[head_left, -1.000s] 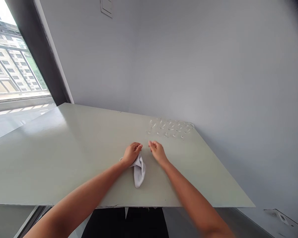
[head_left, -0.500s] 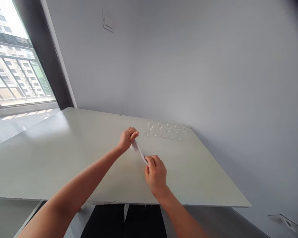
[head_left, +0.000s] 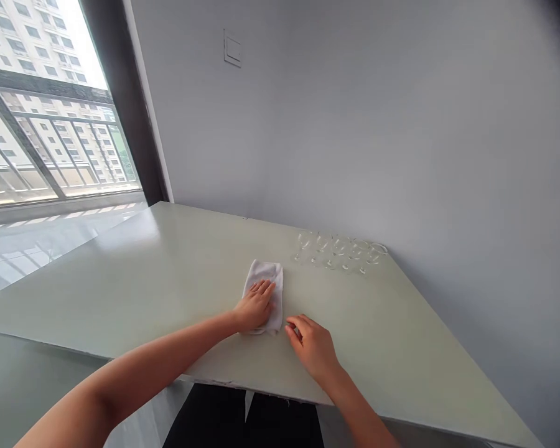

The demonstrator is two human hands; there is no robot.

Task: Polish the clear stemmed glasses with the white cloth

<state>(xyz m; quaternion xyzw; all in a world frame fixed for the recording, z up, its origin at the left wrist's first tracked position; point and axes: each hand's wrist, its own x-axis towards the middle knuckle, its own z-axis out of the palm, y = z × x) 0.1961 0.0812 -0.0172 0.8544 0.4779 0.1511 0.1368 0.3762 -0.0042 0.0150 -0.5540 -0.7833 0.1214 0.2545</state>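
A folded white cloth (head_left: 265, 270) lies flat on the pale tabletop (head_left: 191, 267), a little left of the middle of the view. My left hand (head_left: 256, 305) rests palm down on it with the fingers stretched out together, covering the cloth's centre. Just to the right of the cloth, apart from it, my right hand (head_left: 313, 342) hovers over the table with loosely curled fingers. A gap shows between its thumb and fingers, and nothing is held there.
Several clear stemmed glasses (head_left: 338, 249) stand in rows at the table's back right, by the grey wall (head_left: 378, 124). A window with a railing (head_left: 65, 143) is at the left. The table's front edge (head_left: 256, 391) runs close to my legs.
The cloth, held up between both hands before, now lies on the table. My left hand has lowered flat onto it. My right hand has let go and moved slightly right.
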